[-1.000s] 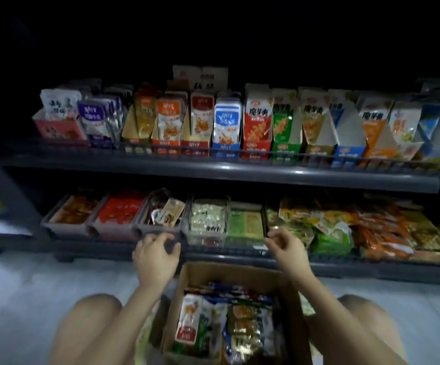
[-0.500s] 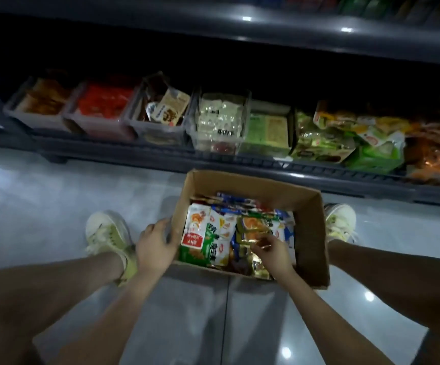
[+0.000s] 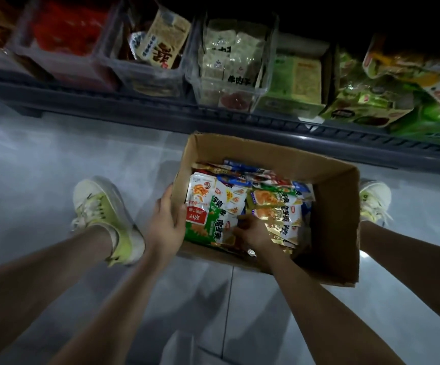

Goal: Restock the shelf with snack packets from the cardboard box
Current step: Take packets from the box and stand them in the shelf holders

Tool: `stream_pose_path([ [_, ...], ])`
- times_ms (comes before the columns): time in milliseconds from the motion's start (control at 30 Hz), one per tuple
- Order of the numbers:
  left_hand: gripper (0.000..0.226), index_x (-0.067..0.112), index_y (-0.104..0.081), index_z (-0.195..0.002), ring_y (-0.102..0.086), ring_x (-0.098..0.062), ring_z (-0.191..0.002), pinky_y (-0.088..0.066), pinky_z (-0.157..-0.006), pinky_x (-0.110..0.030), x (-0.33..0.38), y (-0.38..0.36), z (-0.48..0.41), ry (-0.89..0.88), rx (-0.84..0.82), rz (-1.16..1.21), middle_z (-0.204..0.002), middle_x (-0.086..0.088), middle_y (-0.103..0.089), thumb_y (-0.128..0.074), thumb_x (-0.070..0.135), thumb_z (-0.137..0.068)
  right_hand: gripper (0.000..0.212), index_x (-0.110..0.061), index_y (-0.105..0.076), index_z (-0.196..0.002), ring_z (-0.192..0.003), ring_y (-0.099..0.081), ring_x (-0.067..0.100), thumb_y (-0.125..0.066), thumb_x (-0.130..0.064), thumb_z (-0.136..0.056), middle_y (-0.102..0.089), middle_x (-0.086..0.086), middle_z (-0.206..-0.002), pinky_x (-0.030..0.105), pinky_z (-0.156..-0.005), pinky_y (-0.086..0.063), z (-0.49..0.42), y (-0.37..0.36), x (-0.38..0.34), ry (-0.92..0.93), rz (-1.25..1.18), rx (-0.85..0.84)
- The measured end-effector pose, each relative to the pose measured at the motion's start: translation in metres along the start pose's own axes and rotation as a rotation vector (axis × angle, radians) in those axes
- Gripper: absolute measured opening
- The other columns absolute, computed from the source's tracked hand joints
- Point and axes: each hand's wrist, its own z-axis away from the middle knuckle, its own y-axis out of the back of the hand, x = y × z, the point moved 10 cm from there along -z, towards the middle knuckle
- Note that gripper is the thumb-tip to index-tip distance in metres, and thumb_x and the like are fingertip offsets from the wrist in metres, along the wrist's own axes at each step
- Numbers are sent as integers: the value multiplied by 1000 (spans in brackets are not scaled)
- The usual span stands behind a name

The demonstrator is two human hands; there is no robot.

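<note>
My right grip (image 3: pixel 253 233) has slid leftward inside the cardboard box (image 3: pixel 340 206), fingers now curled into the snack packets (image 3: pixel 274 206) beneath it. My left grip (image 3: pixel 167 222) still clasps the box wall. The shelf (image 3: pixel 213 114) lies beyond both, so I judge lifting comes next.

An open cardboard box (image 3: pixel 341 206) stands on the grey tiled floor (image 3: pixel 42 164) near the shelf's (image 3: pixel 160 113) front edge, a shoe (image 3: pixel 103 206) on each side. Clear bins (image 3: pixel 145 75) line the shelf, with loose packets (image 3: pixel 371 101) at its right end.
</note>
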Motion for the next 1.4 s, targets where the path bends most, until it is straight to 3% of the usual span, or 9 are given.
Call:
stream_pose_path([
  [133,54,20,-32,-146,-58,-22,-110,-50,-89,-39,0,2,1,22,-6,27,-128,-8,-56,-44,41,-97,18,-8,-68,-101,-55,-61,18,-71,-17,-86,-70,9,-85,32,-51,-50,-3,-16,2,-47,15,-48],
  [367,50,9,-47,-136,-51,-35,-116,-39,-95,-41,28,35,0,-53,103,-209,-125,-17,-56,-61,19,-90,11,-16,-60,-86,-70,-58,17,-55,-11,-94,-62,5,-81,28,-57,-46,29,37,-38,103,-457,26],
  [467,47,8,-59,-124,-53,-34,-112,-37,-94,-35,64,42,-2,-208,110,-275,-117,-14,-61,-62,32,-83,18,-12,-57,-78,-56,-55,11,-53,-8,-96,-61,-1,-64,25,-57,-43,46,70,-63,208,-545,23],
  [600,54,18,-63,-120,-55,-22,-109,-34,-86,-24,116,28,6,-417,-42,-334,-117,-3,-64,-55,53,-81,8,-9,-62,-90,-69,-60,23,-56,-10,-93,-67,7,-79,31,-65,-48,61,64,-98,268,-588,-187],
  [767,32,27,-63,-119,-62,-17,-95,-35,-66,-23,107,34,2,-238,-121,-368,-104,4,-69,-64,36,-88,16,-8,-65,-103,-83,-67,22,-56,-14,-91,-71,9,-94,32,-72,-57,68,26,-117,236,-706,-379],
  [867,22,16,-64,-106,-61,-23,-85,-40,-66,-29,68,71,-9,-25,106,-165,-93,-3,-68,-64,29,-89,27,-3,-59,-118,-94,-62,32,-58,-8,-92,-68,15,-105,40,-86,-51,45,17,-84,131,-707,-214],
  [1033,10,9,-62,-94,-64,-36,-88,-53,-80,-47,-5,95,-13,303,333,362,-87,-12,-65,-67,15,-88,29,-8,-58,-113,-86,-63,23,-58,7,-89,-64,12,-111,35,-75,-56,16,3,-40,-13,-758,-41],
  [1233,12,1,-61,-103,-57,-17,-68,-49,-58,-24,-31,97,-25,320,343,477,-84,-10,-61,-59,7,-92,52,-15,-46,-134,-97,-62,24,-61,6,-87,-53,5,-124,32,-67,-58,-15,-14,-40,-49,-594,-22],
  [1400,8,3,-61,-98,-55,-11,-65,-44,-61,-24,-30,95,-38,260,313,449,-73,-3,-59,-59,9,-92,30,-18,-55,-117,-70,-58,16,-60,-4,-91,-61,6,-93,22,-45,-44,-32,-34,-49,-112,-617,-11],
])
